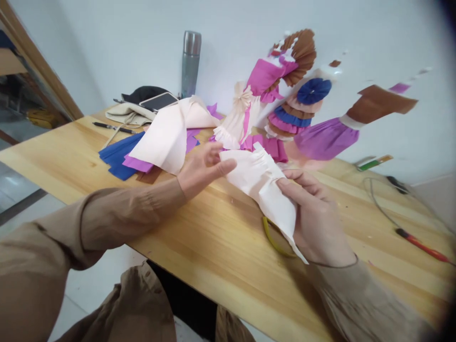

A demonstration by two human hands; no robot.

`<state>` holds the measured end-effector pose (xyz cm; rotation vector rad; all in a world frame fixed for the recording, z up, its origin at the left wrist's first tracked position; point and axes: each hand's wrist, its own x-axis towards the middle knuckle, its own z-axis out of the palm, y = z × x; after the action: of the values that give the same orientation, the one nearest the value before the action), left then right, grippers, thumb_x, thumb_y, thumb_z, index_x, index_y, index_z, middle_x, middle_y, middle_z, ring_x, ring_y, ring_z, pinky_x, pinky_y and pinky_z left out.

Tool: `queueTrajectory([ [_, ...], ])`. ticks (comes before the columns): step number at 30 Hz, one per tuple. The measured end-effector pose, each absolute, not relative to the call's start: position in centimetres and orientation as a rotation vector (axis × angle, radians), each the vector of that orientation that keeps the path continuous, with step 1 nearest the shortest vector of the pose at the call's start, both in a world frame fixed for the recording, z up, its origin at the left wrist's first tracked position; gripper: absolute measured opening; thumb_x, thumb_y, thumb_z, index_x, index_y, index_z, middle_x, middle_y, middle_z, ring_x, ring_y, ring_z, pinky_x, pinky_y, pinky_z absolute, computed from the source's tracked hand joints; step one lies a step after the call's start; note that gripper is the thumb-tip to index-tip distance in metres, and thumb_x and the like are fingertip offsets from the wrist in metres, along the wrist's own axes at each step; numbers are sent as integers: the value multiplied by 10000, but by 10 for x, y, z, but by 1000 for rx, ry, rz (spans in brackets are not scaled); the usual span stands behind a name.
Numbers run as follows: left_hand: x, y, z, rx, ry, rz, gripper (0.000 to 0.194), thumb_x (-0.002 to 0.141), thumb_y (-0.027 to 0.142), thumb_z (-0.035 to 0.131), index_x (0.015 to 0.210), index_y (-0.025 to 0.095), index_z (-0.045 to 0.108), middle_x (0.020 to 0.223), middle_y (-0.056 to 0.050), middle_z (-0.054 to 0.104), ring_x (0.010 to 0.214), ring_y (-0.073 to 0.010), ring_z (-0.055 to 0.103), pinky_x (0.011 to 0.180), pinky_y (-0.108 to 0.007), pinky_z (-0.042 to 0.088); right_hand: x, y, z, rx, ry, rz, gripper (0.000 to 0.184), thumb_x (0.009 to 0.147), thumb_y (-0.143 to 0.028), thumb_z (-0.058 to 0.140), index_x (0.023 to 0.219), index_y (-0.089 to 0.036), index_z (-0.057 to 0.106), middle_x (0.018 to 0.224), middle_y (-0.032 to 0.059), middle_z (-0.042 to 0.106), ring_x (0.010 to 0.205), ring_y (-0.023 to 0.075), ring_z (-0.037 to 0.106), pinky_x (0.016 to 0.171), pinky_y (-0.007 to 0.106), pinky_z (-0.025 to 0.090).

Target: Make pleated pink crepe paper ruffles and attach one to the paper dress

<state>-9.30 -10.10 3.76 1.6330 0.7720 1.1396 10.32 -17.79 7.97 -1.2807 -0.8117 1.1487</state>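
Between my hands is a piece of white crepe paper (245, 175), gathered into pleats along its upper edge. My right hand (317, 213) pinches it at the right side, thumb on top. At the paper's left corner is my left hand (203, 168), its thumb stretched out and its fingers apart; whether the thumb touches the paper I cannot tell. Behind the paper stand figures in crepe-paper dresses: one in pink and cream (265, 78), one with blue, brown and pink ruffles (295, 109), and one in brown and purple (327, 137). Yellow scissor handles (270, 237) lie partly hidden under the white paper.
Cream, blue and purple paper sheets (160, 137) lie at the left with a pen (112, 127), a phone (158, 101) and a cloth pouch (130, 114). A thermos (191, 64) stands by the wall. At right are a red-handled corded tool (423, 247) and a green-handled tool (370, 165).
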Motion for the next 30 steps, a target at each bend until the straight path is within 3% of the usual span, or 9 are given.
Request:
queueTrajectory([
  [4, -80, -116, 32, 1137, 480, 586, 653, 646, 486, 867, 1166, 154, 653, 1159, -151, 694, 964, -219, 676, 738, -315, 570, 103, -178, 78, -1267, -776, 1198, 273, 650, -291, 809, 795, -234, 585, 599, -23, 632, 441, 135, 531, 414, 240, 412],
  [7, -75, -126, 28, 955, 447, 528, 501, 590, 367, 919, 986, 144, 708, 945, -88, 729, 815, -170, 686, 661, -279, 566, 101, -178, 75, -1261, -802, 1231, 280, 645, -293, 812, 791, -227, 584, 611, -20, 643, 447, 133, 540, 423, 238, 409],
  [12, -78, -130, 32, 1039, 519, 575, 324, 637, 362, 878, 717, 107, 694, 642, -15, 672, 578, -98, 630, 520, -196, 503, 102, -176, 74, -1256, -817, 1165, 290, 619, -289, 823, 792, -236, 596, 571, -26, 638, 436, 159, 551, 439, 266, 413],
  [16, -81, -128, 38, 1135, 540, 574, 321, 650, 376, 856, 679, 105, 685, 617, -9, 660, 545, -88, 616, 502, -186, 505, 104, -175, 75, -1266, -841, 1122, 255, 646, -282, 814, 773, -235, 598, 555, -28, 631, 426, 150, 543, 439, 260, 387],
  [21, -79, -128, 36, 1168, 486, 504, 402, 619, 446, 874, 777, 121, 697, 719, -20, 688, 617, -124, 652, 504, -225, 546, 104, -175, 72, -1280, -882, 1115, 240, 682, -303, 800, 794, -232, 600, 583, -34, 644, 434, 138, 539, 458, 261, 400],
  [26, -78, -128, 30, 1221, 547, 437, 431, 612, 490, 868, 683, 109, 679, 664, -28, 684, 567, -101, 640, 519, -200, 535, 103, -174, 69, -1244, -853, 1061, 357, 536, -324, 881, 765, -223, 626, 539, -45, 621, 418, 118, 511, 429, 229, 382],
  [30, -80, -128, 32, 1242, 565, 449, 440, 588, 481, 881, 743, 105, 712, 687, -39, 688, 597, -118, 645, 505, -203, 540, 105, -175, 69, -1221, -855, 1049, 359, 542, -328, 897, 764, -210, 641, 537, -44, 618, 426, 104, 514, 432, 211, 382],
])
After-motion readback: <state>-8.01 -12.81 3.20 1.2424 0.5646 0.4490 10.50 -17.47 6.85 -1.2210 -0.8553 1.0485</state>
